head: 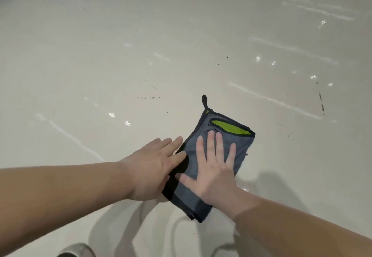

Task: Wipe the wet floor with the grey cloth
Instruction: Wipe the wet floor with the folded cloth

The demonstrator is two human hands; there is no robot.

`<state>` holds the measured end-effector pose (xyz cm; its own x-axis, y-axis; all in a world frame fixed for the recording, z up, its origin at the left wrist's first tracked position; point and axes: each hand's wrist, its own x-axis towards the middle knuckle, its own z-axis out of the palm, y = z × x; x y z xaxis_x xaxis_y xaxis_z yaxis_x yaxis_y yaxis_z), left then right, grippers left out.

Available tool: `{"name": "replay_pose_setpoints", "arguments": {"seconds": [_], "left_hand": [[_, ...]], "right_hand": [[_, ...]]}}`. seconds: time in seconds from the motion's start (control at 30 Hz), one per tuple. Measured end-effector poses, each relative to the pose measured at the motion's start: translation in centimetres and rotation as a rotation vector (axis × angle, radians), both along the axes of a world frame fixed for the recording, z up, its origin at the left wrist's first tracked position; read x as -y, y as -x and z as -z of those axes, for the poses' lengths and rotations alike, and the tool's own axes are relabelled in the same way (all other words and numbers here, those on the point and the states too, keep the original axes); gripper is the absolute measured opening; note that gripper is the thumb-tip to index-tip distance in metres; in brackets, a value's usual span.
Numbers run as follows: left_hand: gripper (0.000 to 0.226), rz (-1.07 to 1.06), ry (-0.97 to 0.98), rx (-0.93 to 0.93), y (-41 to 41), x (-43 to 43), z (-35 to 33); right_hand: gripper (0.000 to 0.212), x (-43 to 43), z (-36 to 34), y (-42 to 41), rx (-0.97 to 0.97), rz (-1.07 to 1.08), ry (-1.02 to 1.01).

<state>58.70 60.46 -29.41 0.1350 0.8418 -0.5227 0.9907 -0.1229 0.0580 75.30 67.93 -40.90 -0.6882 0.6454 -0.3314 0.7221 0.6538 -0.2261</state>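
the grey cloth [187, 196] lies folded flat on the floor [100, 55] right in front of me, a little to my right, and both my hands are on it. my right hand [215, 174] is open, palm down on the middle of the cloth with the fingers spread and straight, pressing rather than gripping. my left hand [153, 168] is open too, fingers straight and close together. it sits at the cloth's left edge with its fingertips touching the dark border there, mostly on the floor beside the cloth. the cloth's long axis runs away from me and leans slightly right. its near end is just under my right wrist, and its far end has the black hanging loop [204, 100] and a strip of green lining [229, 127] showing. so the right hand is the one really on the cloth and the left only steadies the side. bright wet glints [257, 58] and pale streaks lie beyond the far end and off to the right, well apart from the cloth. i judge the next push should go forward and to the right along that long axis, with my weight through the right palm. a grey shoe [76, 250] shows at the near left.
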Motion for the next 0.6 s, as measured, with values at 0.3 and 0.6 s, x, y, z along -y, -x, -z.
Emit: {"name": "replay_pose_setpoints", "arguments": {"seconds": [0.3, 0.6], "left_hand": [[0.056, 0.138, 0.042, -0.136, -7.7, -11.3, -1.1], [0.058, -0.168, -0.139, 0.108, -20.1, -17.3, 4.4]], "right_hand": [[0.11, -9.3, 0.0, -7.4, -0.027, -0.006, -0.099], [0.108, -17.1, -0.3, -24.0, 0.047, 0.455, -0.134]]}}
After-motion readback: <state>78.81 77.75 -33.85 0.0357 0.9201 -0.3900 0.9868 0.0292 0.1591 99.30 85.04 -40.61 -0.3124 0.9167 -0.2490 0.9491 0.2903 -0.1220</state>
